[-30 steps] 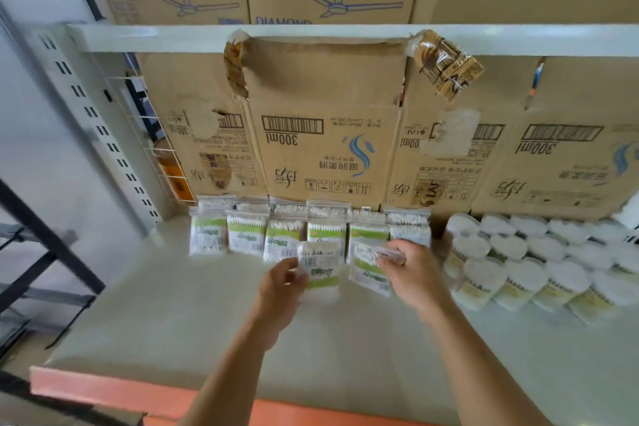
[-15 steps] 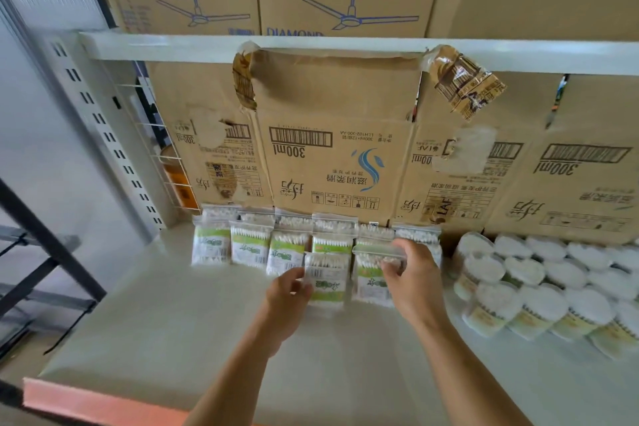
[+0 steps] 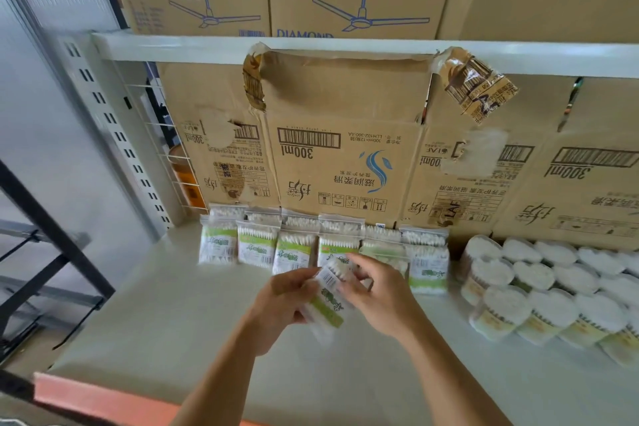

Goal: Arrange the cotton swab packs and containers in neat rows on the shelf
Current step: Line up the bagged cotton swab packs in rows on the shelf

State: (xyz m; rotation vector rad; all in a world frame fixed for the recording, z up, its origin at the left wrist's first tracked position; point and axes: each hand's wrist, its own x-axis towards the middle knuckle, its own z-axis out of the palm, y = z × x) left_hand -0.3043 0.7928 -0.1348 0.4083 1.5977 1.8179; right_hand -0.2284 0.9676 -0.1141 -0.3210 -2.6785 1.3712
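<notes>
- Shelf (image 3: pixel 173 339): pale flat board with an orange front edge (image 3: pixel 103 401).
- Cardboard boxes (image 3: pixel 345 156): standing along the back.
- Cotton swab packs (image 3: pixel 257 245): side by side in rows against the boxes, left of centre.
- Round containers (image 3: pixel 539 287): clustered at the right, just beside the packs.

Bare forearms (image 3: pixel 221 387), left grip (image 3: pixel 280 304), right grip (image 3: pixel 382 301).

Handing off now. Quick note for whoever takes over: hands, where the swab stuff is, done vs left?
Hands: left hand and right hand both hold one cotton swab pack, tilted, in front of the row.
Things: row of packs stands along the cardboard boxes at the back of the shelf; round containers are grouped to the right.
Done: back row lined up.
Left: place the held pack; the containers look less even and probably need straightening.
</notes>
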